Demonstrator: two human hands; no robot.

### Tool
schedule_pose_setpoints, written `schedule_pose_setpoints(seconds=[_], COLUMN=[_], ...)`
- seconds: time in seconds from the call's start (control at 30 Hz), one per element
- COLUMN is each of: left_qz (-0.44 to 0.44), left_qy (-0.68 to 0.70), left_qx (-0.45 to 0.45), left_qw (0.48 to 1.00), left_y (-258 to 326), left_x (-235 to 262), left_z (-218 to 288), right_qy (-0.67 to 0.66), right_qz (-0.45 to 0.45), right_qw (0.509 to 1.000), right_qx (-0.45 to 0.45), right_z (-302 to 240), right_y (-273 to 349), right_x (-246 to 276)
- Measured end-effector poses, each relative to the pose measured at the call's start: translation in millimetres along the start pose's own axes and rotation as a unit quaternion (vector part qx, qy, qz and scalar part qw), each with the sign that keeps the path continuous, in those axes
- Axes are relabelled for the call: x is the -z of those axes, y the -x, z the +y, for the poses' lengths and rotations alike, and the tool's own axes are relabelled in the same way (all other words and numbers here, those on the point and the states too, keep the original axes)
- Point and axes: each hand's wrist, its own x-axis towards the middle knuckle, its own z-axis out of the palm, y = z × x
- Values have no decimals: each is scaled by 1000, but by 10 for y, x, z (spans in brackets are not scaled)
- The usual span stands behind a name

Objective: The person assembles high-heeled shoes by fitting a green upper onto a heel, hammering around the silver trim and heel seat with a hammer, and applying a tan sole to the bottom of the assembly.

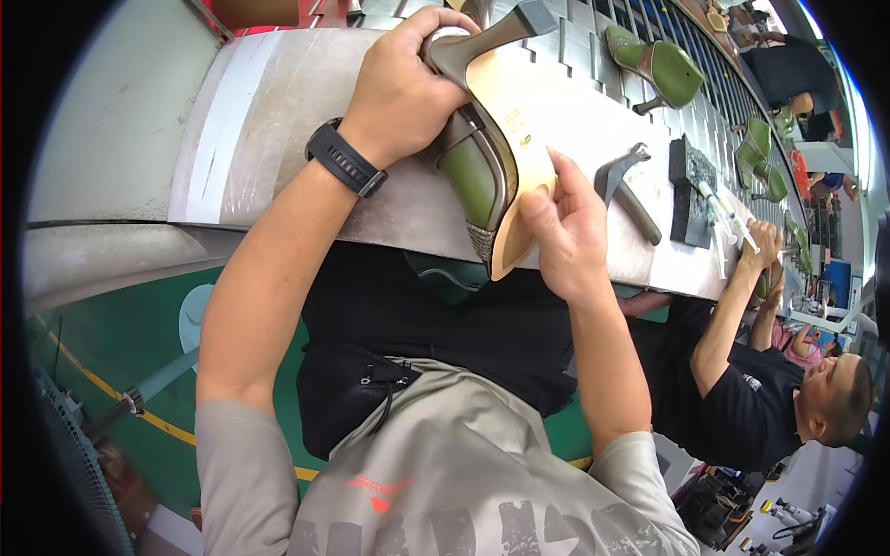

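A green high-heeled shoe (468, 176) with dark trim is turned so that its tan sole (519, 130) shows. My left hand (408, 88) is wrapped round the heel end, just below the slim grey-brown heel (501, 37). At the toe end, my right hand (570, 232) holds the sole's edge, its thumb lying on the tan surface and the other fingers partly behind it. The toe hangs over the near edge of the worktable (287, 130). Whether the sole is fixed to the shoe all round, I cannot tell.
Right of my hands lie a hammer-like tool (630, 199) and a dark block (691, 190) with several syringes (721, 213). More green shoes (656, 69) rest on the slatted conveyor (603, 56) beyond. At the right, a co-worker (760, 398) handles another shoe.
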Motion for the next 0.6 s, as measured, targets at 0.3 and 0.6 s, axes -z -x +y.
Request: schedule_pose_setpoints(seconds=[0.3, 0.6], left_qz=[10, 8], left_qy=[-10, 94], left_qx=[22, 35], left_qw=[1000, 995], left_y=[21, 91], left_x=[-127, -77], left_z=[49, 100], right_qy=[23, 28], right_qz=[-4, -94], right_qw=[1000, 982], right_qx=[2, -163], right_z=[-48, -406], right_y=[51, -306], right_x=[-49, 16])
